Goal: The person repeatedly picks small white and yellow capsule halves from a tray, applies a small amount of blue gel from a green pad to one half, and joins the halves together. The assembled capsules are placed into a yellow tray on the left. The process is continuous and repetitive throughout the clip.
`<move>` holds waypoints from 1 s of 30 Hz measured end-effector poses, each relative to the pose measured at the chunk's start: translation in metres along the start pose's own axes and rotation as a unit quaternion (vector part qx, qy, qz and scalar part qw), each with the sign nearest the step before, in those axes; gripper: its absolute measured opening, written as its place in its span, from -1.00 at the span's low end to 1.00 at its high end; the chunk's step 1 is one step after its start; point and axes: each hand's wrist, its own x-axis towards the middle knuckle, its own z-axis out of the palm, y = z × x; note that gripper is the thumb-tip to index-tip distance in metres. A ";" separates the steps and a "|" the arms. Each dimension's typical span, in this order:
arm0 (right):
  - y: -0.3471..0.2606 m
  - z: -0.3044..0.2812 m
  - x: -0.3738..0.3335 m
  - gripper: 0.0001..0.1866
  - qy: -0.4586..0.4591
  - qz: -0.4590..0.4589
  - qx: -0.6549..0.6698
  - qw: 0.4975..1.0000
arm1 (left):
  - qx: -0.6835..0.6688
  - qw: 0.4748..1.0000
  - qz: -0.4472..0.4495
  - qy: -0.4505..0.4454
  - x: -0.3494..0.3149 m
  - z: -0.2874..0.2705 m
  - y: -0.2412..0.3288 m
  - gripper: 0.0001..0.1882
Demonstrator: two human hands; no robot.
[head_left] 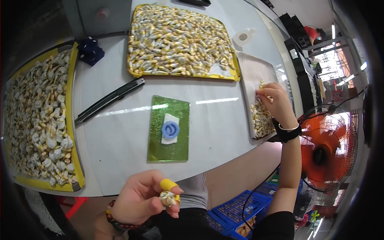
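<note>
My left hand (138, 198) is raised near the table's front edge, with a yellow cover on one finger. Between its thumb and fingers it pinches a small white-and-yellow piece (168, 199). At the right, my right hand (279, 105) reaches over a shallow pale tray (253, 66), fingertips pinched together among small yellowish pieces (262, 122). Whatever those fingertips hold is too small to make out. In the middle of the table lies a green rectangular plate (168, 154), bearing a white pad and a round blue piece (171, 130).
A large yellow-rimmed tray (184, 77) full of white-and-yellow pieces lies at the back. Another yellow-rimmed tray (75, 120), heaped with whitish pieces, is at the left. Between them are a long black bar (110, 100) and dark blue cloth (91, 52). An orange fan (320, 136) stands right.
</note>
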 end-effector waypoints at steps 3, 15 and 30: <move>-0.006 -0.001 0.005 -0.94 0.016 -0.014 -0.042 0.999 | -0.017 1.000 -0.020 -0.009 -0.001 0.000 0.002 -0.54; -0.011 0.000 0.005 -0.94 -0.022 0.052 -0.057 0.997 | -0.035 0.997 -0.045 0.051 -0.001 0.007 0.007 -0.53; -0.151 -0.012 0.016 -0.81 0.005 -0.153 0.210 0.966 | 0.036 0.994 0.062 0.083 -0.008 0.011 0.007 -0.56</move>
